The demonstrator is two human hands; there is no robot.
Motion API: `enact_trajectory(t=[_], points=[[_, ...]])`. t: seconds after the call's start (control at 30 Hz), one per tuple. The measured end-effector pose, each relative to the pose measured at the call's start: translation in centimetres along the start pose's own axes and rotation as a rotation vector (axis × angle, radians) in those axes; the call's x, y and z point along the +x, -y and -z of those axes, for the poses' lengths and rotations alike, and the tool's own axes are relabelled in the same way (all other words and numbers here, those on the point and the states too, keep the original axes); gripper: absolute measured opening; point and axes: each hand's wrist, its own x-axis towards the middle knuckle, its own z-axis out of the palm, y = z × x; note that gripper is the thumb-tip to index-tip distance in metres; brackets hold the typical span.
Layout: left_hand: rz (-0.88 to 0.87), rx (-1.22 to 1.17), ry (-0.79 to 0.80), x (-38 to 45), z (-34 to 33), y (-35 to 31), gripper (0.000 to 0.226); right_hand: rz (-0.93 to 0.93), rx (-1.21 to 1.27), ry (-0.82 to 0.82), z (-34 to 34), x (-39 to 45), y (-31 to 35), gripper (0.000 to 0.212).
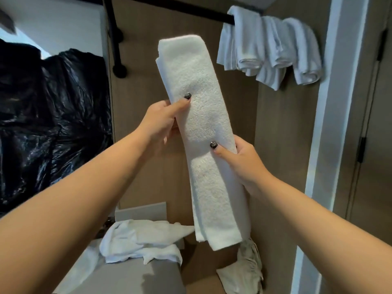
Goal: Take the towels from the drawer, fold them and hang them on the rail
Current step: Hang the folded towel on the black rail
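Head view: two bare hands hold a long folded white towel up in front of a wood-grain closet panel.

Folded into a narrow terry strip with a nubby loop texture, the towel tilts slightly, its rounded fold uppermost. The left hand pinches its left edge, thumb pressed on the front; the right hand grips its right edge lower down, thumb also in front. Above and right of the towel, a black metal rail carries several folded white towels. Below and left of it, crumpled white towels lie on a grey drawer. Glossy black plastic bags bulk far to its left.
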Motion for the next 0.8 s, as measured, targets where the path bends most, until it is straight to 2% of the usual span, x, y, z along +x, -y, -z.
enact_trajectory(t=[0.13, 0.23, 0.37, 0.53, 0.8], points=[[-0.108, 0.117, 0.000, 3.7, 0.0, -2.1, 0.015, 0.068, -0.025, 0.025, 0.9, 4.0, 1.6, 0.027], [-0.169, 0.245, 0.016, 7.2, 0.3, -3.6, 0.018, 0.118, -0.146, 0.005, 1.1, 7.1, 2.6, 0.021], [-0.249, 0.332, -0.013, 12.0, 1.0, -5.0, 0.028, 0.167, -0.386, -0.006, 1.1, 11.4, 4.1, 0.035], [-0.406, 0.340, -0.044, 19.2, 0.7, -7.2, 0.022, 0.216, -0.304, -0.072, 1.9, 18.3, 6.2, 0.025], [-0.680, 0.519, -0.145, 29.6, -1.2, -12.1, 0.033, 0.352, -0.315, -0.167, 3.2, 28.2, 10.1, 0.022]])
